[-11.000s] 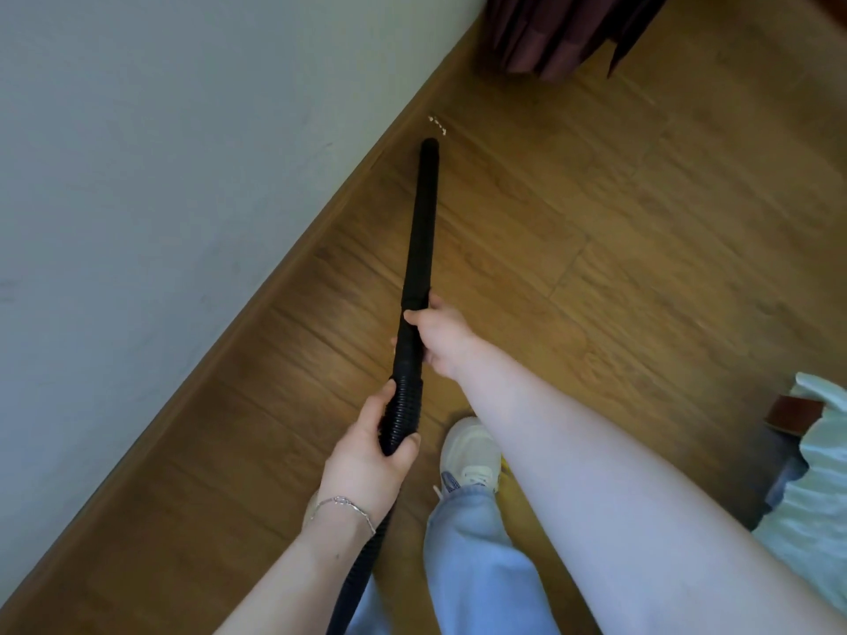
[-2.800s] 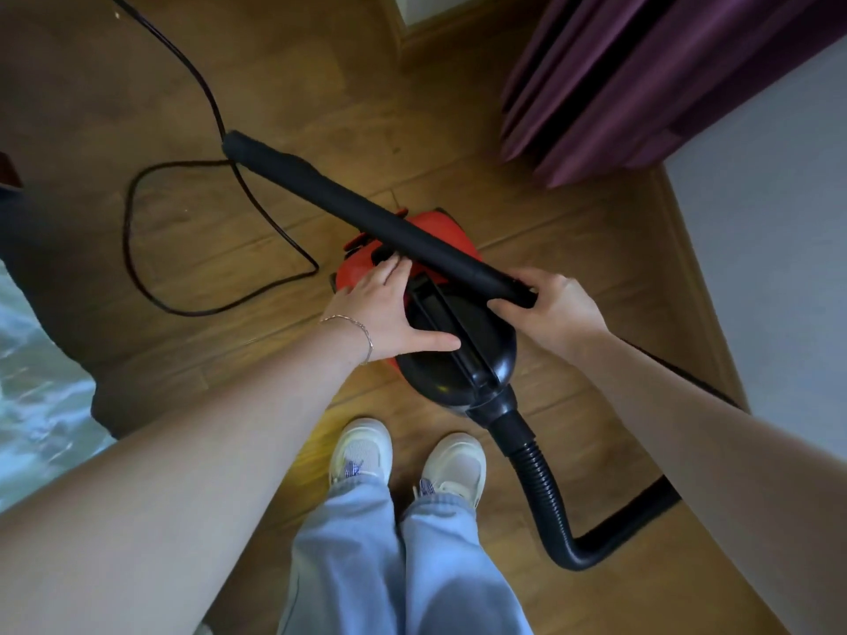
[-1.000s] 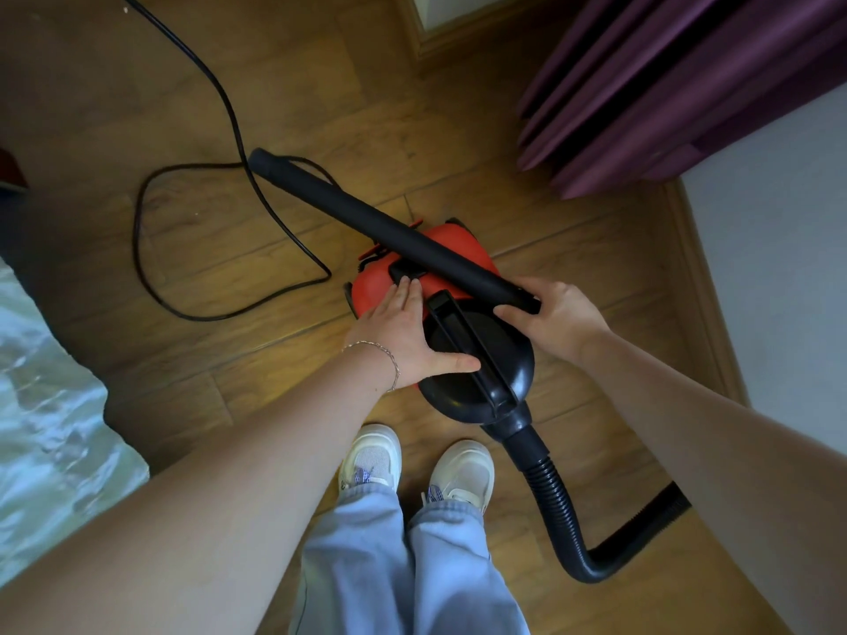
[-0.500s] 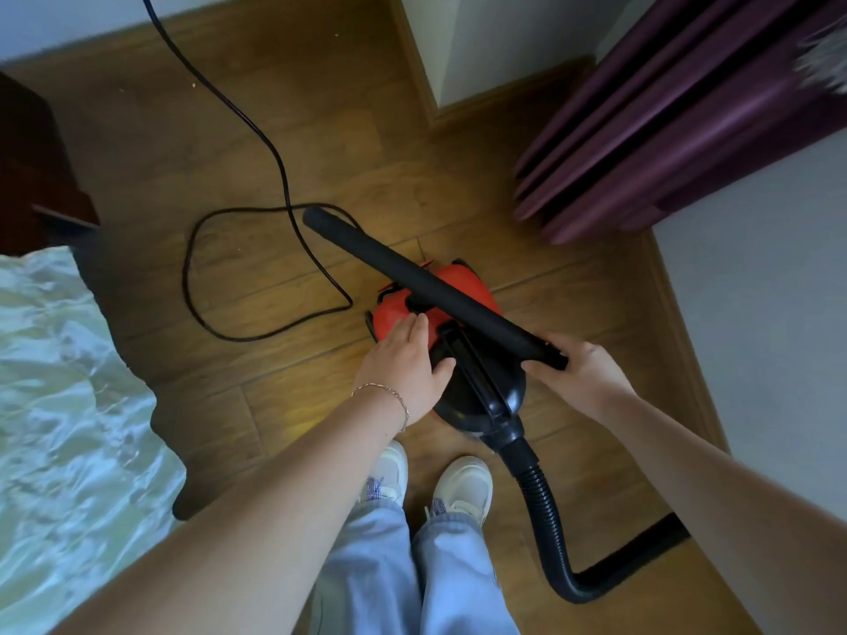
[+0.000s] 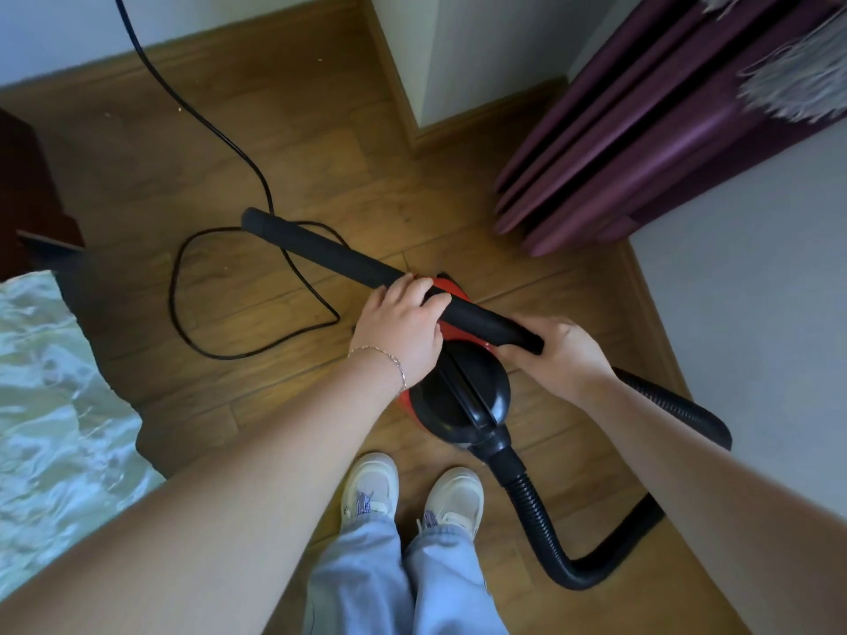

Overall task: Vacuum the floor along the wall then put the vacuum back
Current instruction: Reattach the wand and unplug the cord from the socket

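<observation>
Now both hands point(image 5: 398, 327) round the wand point(image 5: 321, 249).

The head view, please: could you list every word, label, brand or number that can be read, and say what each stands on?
None can be read. The red and black vacuum cleaner shows no label or brand on its visible top; the left hand and right hand, gripping the black wand, cover part of it. The white sneakers show no readable print.

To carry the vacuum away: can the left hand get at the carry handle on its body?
Probably yes. The carry handle lies uncovered right beside the left hand. That hand holds the wand now and must let go first.
</observation>
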The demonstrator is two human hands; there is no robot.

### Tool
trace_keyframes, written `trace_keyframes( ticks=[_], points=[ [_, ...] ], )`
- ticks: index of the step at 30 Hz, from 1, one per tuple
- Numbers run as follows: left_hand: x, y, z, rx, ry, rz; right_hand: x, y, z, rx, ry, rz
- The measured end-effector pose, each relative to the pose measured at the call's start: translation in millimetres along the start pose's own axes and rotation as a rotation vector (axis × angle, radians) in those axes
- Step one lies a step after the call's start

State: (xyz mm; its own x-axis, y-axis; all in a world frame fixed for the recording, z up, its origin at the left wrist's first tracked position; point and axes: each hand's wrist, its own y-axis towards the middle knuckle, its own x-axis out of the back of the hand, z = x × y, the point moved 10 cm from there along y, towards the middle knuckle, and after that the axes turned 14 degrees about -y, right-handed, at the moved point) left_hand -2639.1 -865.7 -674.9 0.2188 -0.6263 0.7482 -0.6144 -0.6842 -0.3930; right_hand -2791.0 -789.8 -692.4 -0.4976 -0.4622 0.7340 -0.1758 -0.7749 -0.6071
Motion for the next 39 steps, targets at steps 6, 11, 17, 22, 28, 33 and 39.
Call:
trace_keyframes(
  ticks=[6, 11, 17, 22, 28, 33, 39],
  points=[
    [-1, 27, 16, -0.036, 0.077, -0.066, -6, 19, -11, -0.002, 0.006, 0.012],
    [-14, 15, 25, -0.012, 0.143, 0.023, -26, 14, -16, -0.008, -0.034, 0.077],
    [-13, 19, 48, 0.108, 0.08, 0.073, -29, 31, -18, -0.064, -0.241, 0.065],
    [-16, 38, 72, 0.149, 0.022, 0.047, -28, 71, -8, -0.045, -0.277, 0.066],
    [-29, 91, 109, 0.184, -0.12, -0.087, -43, 135, -10, -0.016, -0.26, -0.049],
    [-65, 128, 137, 0.199, -0.175, -0.078, -69, 182, -28, -0.027, -0.238, -0.062],
    [-96, 161, 159, 0.243, -0.175, -0.01, -99, 220, -46, -0.059, -0.16, -0.075]
  ],
)
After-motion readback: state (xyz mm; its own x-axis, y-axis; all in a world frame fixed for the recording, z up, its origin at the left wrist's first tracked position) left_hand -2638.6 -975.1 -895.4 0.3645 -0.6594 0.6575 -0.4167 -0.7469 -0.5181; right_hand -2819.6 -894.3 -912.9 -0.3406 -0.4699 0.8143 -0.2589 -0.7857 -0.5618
